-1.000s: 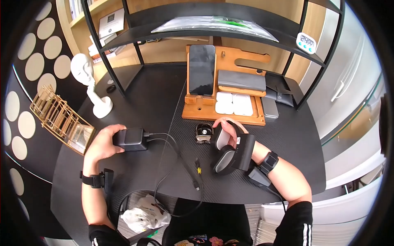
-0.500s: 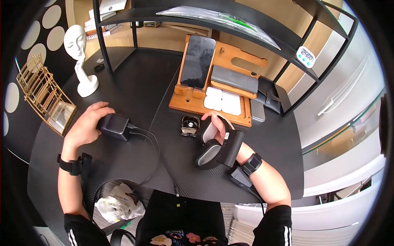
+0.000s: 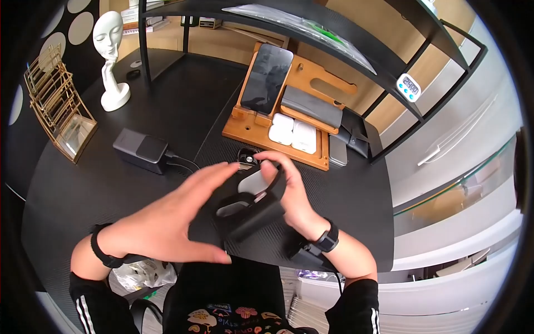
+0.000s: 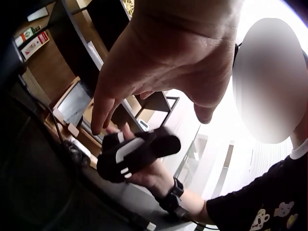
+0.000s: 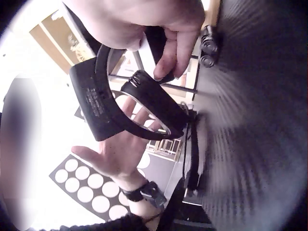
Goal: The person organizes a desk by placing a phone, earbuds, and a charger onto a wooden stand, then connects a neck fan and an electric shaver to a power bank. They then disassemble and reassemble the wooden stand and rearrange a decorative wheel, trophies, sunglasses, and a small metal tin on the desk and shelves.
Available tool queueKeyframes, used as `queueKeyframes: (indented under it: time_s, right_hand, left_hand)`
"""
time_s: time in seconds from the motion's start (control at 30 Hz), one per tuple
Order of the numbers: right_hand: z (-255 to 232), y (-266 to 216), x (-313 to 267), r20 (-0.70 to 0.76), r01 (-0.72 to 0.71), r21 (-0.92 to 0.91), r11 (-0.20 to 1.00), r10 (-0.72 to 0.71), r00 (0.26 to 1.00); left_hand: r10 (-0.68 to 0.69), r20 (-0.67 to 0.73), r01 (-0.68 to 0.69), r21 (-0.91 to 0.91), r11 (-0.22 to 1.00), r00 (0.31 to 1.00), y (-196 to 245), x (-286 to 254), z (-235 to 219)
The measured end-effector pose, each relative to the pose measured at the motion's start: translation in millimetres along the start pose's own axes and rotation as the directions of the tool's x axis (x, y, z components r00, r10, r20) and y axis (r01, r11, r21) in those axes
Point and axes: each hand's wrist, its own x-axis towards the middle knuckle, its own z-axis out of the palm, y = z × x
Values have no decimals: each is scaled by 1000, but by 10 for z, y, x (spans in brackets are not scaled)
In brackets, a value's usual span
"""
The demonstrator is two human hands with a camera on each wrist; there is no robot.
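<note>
My right hand (image 3: 296, 196) grips a black curved device with grey oval pads (image 3: 253, 218) above the front of the desk. In the right wrist view the fingers curl over one arm of the device (image 5: 156, 98), and a dark block sits at the bend. My left hand (image 3: 167, 222) is spread wide beside the device, thumb apart from the fingers, holding nothing. Seen from the left wrist, the palm (image 4: 178, 62) hangs over the device. Left of centre on the desk lies a black charger block (image 3: 139, 150) with cables plugged in.
A wooden stand (image 3: 239, 128) holds a phone (image 3: 267, 78), a grey case (image 3: 311, 107) and white cases (image 3: 293, 133). Close behind my right hand sits a small black item (image 3: 246, 156). A white figurine (image 3: 115, 94), gold wire rack (image 3: 61, 106) and black shelf frame (image 3: 428, 106) surround the desk.
My left hand has let go of the charger block and moved right, towards the device. The right hand still holds the device, now tilted differently. The head view has shifted.
</note>
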Motion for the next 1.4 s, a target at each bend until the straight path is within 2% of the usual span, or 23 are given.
queueKeyframes:
  time_s: [0.13, 0.2, 0.3, 0.47, 0.57, 0.6, 0.63, 0.67, 0.73, 0.8, 0.87, 0.93, 0.97, 1.0, 1.03, 1.07, 1.1, 1.13, 1.2, 1.27, 1.3, 1.33, 1.4]
  right_hand:
    - [240, -87, -191, 166, 138, -44, 990, -129, 978]
    - [290, -60, -275, 190, 101, 4, 995, -99, 977]
    - [326, -133, -347, 216, 0, 78, 997, -17, 976]
    - [327, -127, -344, 217, -23, 130, 991, -6, 976]
    - [301, -154, -359, 220, -79, 116, 990, 52, 974]
    - [293, -158, -360, 223, -99, 115, 988, 72, 972]
    - [293, -157, -359, 222, -100, 113, 988, 73, 972]
    - [295, -154, -358, 243, -143, 212, 967, 89, 966]
    - [281, -143, -339, 262, -181, 307, 934, 100, 960]
    - [242, -98, -295, 329, -167, 335, 927, 51, 943]
    - [269, -101, -252, 308, -107, 376, 920, -16, 951]
    - [245, -97, -195, 212, -43, 275, 960, -17, 977]
    - [277, -83, -180, 131, 37, 281, 959, -77, 988]
    - [280, -67, -170, 132, 39, 280, 959, -79, 988]
    - [277, -45, -157, 186, 185, 9, 983, -184, 965]
    - [284, -31, -147, 265, 332, -252, 909, -265, 927]
    - [389, -116, -180, 332, 333, -276, 902, -236, 913]
    - [496, -240, -199, 473, 455, -400, 795, -246, 846]
    - [760, -269, -229, 685, 755, -404, 517, -377, 624]
    - [974, -209, -316, 766, 795, -490, 359, -258, 589]
    - [1039, -202, -337, 784, 784, -534, 316, -162, 599]
    - [1087, -168, -311, 787, 787, -530, 315, -162, 595]
    - [1144, -65, -226, 795, 762, -594, 260, 39, 606]
  left_hand:
    - [-26, -9, 26, 58, 998, 1000, -37, -6, 163]
    - [49, -43, -54, -142, 988, 998, -63, -4, 205]
    - [23, -38, -27, -115, 993, 999, 24, -31, 182]
    - [22, -25, -22, 5, 1000, 999, 38, -25, 160]
    - [42, -38, -43, -10, 999, 998, -78, -32, 187]
    - [25, -44, -32, -183, 983, 999, -153, -7, 195]
    - [7, -47, -23, -351, 936, 999, -186, 8, 198]
    - [-70, -86, 1, -619, 786, 994, -161, 23, 257]
    - [-156, -29, 87, -723, 685, 987, -207, 36, 178]
    - [-184, -103, 37, -775, 630, 977, -195, 41, 148]
    - [-296, -97, 54, -885, 462, 950, -226, 20, 65]
    - [-261, -92, -14, -958, 285, 961, -238, 29, -1]
    - [-264, -123, -57, -968, 246, 956, -220, 34, -49]
    - [-270, -156, -101, -973, 205, 950, -192, 33, -109]
    - [-260, -178, -121, -968, 220, 949, -192, 14, -186]
    - [-261, -228, -180, -964, 193, 938, -162, 9, -239]
    - [-257, -260, -219, -959, 177, 931, -140, -7, -296]
    - [-253, -292, -258, -953, 160, 922, -123, -27, -350]
    - [-245, -354, -312, -930, 193, 903, -113, -47, -421]
    - [-257, -369, -345, -929, 137, 893, -86, -47, -444]
    - [-257, -374, -349, -927, 138, 891, -95, -53, -451]
    - [-273, -360, -345, -933, 104, 892, -120, -54, -455]
    - [-285, -352, -346, -935, 74, 892, -159, -55, -464]
